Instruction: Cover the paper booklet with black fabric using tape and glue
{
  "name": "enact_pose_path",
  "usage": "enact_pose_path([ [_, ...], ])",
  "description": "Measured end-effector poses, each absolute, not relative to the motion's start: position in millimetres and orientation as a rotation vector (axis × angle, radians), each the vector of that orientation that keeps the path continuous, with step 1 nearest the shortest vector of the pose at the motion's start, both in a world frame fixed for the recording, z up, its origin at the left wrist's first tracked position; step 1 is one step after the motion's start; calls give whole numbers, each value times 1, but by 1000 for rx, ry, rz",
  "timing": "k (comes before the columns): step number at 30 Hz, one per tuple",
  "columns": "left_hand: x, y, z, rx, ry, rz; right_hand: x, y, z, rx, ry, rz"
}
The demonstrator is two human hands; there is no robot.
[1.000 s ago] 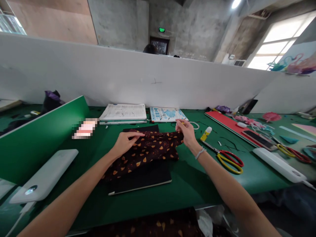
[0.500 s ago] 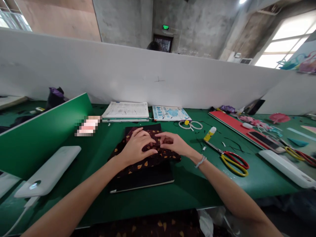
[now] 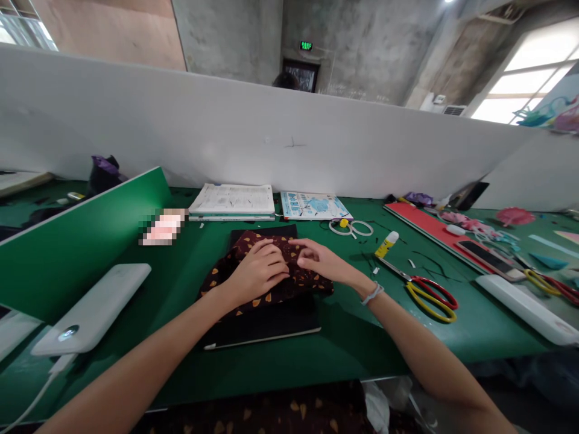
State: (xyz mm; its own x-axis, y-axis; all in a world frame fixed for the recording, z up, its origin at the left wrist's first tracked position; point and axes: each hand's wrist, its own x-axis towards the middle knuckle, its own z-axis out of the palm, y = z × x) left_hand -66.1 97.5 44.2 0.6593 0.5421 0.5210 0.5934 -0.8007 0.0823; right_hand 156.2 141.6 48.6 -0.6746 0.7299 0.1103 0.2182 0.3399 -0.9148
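Observation:
A dark maroon cloth with yellow leaf shapes [image 3: 266, 296] lies bunched on a black book [image 3: 275, 331] at the middle of the green table. On top of the cloth rests my left hand [image 3: 261, 268], its fingers curled together over a fold; the fingertips are partly hidden. My right hand [image 3: 319, 260] is at the cloth's right side, thumb and fingers bent towards the fabric with a gap between them. Whether anything small is between the left fingertips cannot be made out.
Scissors with red and yellow handles [image 3: 432, 296] and a glue stick [image 3: 387, 245] lie on the right. Books [image 3: 233, 200] stand against the white partition [image 3: 226, 132]. A white power bank [image 3: 94, 310] is on the left, beside a green board [image 3: 90, 241].
The fingers of my left hand have drawn together and curled down onto the cloth. My right hand has barely moved. The whole view has shifted slightly.

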Motion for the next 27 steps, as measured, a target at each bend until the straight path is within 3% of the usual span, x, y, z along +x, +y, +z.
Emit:
enact_pose_path([
  [8,-66,98,36,-2750,-1014,-1187,161,141,51,-734,-2108,1593],
  [13,-66,100,37,-2759,-1156,-1344,161,139,57,-719,-2136,1486],
  [22,-75,111,47,-2631,-1813,-1651,166,142,58,-757,-2110,1364],
  [27,-68,108,41,-2668,-1775,-1612,162,144,52,-833,-2229,1142],
])
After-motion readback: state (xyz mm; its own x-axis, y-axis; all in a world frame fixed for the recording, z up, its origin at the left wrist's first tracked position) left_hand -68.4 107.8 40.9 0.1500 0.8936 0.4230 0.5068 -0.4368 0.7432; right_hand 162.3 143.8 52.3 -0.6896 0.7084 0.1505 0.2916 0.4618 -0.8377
